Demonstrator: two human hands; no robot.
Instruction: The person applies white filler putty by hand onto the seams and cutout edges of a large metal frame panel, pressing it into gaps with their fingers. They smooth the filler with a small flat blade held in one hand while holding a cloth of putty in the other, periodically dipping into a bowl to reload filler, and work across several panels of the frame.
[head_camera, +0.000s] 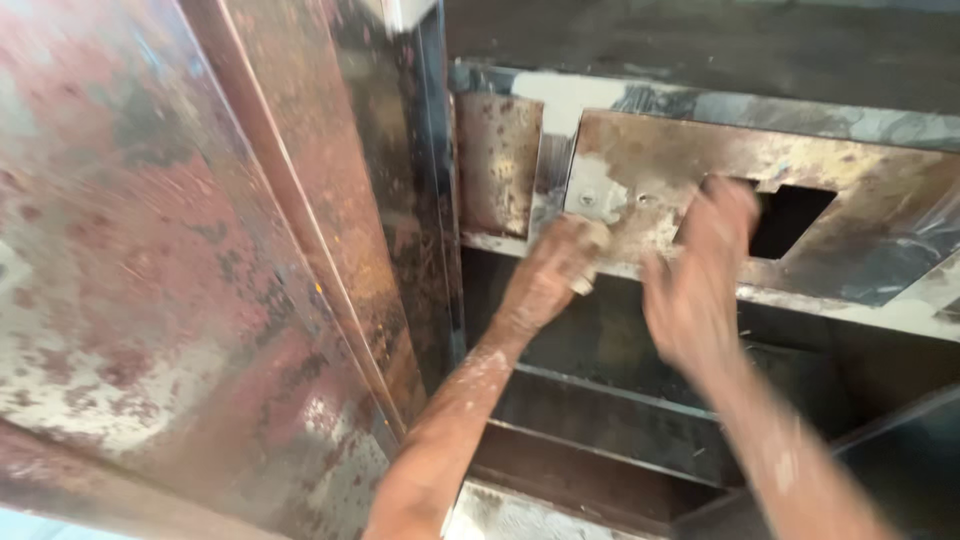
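Rusty metal plate (700, 165) with a dark square hole (790, 218) sits right at the fingertips of both hands, fixed flat on the front of a big metal box. Left hand (552, 268) is curled up like a fist, with its knuckles pressed on the plate's lower left corner. Something small and pale peeks out between those fingers, but it is too tiny to say what it is. Just above those knuckles are two little round screw heads (588, 199). Right hand (700, 275) is blurry. Its fingers look loose and a bit apart, and their tips reach up to the edge of the hole. I cannot tell if they grip anything.

Left of the curled fingers stands a tall, rusty door (180, 260) with patches of red, brown and white. Below both hands is a dark, open space with metal bars (600, 395) across it.

The plate looks like it is in place on the box. The hands seem busy at its corner, so the work there looks not finished yet.
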